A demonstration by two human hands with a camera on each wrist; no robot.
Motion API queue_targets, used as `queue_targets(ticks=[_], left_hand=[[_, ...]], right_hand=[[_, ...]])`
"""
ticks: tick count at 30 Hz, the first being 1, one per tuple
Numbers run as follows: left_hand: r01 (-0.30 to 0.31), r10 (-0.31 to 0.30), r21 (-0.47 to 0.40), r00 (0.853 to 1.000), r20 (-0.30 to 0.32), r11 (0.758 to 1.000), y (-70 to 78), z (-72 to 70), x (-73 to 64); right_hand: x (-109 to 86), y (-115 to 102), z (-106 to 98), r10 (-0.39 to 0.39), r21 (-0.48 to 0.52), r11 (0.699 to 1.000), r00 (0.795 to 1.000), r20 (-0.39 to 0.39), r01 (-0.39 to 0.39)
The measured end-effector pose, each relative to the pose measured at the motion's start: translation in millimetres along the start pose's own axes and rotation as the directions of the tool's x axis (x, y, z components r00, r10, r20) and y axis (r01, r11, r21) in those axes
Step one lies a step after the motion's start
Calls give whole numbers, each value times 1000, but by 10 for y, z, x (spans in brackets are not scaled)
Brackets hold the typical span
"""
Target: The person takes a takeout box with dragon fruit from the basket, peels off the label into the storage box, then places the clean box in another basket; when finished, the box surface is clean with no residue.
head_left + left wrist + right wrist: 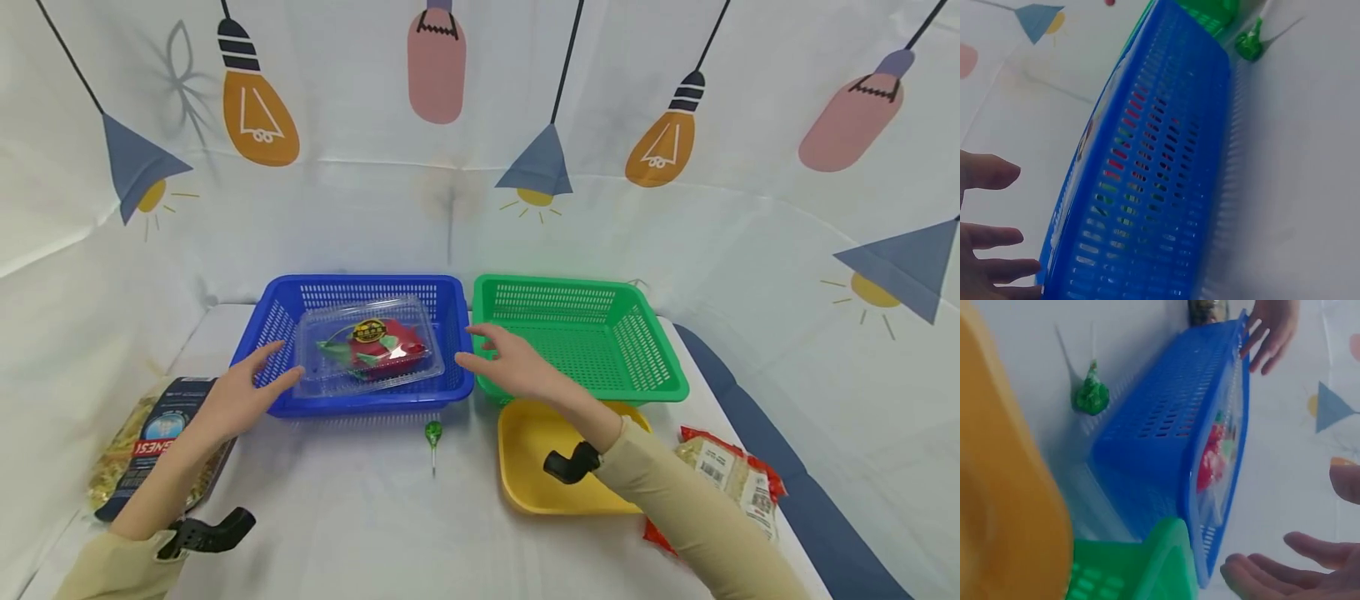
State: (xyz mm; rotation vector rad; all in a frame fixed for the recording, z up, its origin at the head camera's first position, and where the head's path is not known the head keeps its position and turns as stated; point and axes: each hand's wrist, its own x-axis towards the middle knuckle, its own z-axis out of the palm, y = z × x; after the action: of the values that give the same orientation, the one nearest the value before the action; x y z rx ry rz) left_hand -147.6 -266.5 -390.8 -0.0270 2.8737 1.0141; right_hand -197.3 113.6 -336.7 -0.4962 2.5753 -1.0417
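A clear plastic clamshell box [303, 354] with a red and green dragon fruit [393, 346] inside, a dark round label on its lid, lies slightly tilted in the blue basket [352, 406]. My left hand [236, 398] hovers at that basket's left rim, thumb and fingers spread, close to the box's left edge. On the other side, my right hand [512, 362] is above the gap between the blue basket and the green basket [585, 358], fingers parted and holding nothing. Both hands appear in the right wrist view, apart from the box.
A green lollipop [433, 433] lies in front of the blue basket. Under my right forearm sits a yellow tray [517, 475]. A pasta bag [161, 429] is at the left, and a red-edged clear packet [738, 479] at the right. Behind hangs a lamp-patterned curtain [375, 208].
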Motion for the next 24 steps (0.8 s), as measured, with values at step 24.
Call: queue_targets(ticks=[24], left_hand=[[244,-32,-527,925,379,814,-220,-131,536]], right_hand=[[1070,-58,286,189,508,804,943,273,-308]])
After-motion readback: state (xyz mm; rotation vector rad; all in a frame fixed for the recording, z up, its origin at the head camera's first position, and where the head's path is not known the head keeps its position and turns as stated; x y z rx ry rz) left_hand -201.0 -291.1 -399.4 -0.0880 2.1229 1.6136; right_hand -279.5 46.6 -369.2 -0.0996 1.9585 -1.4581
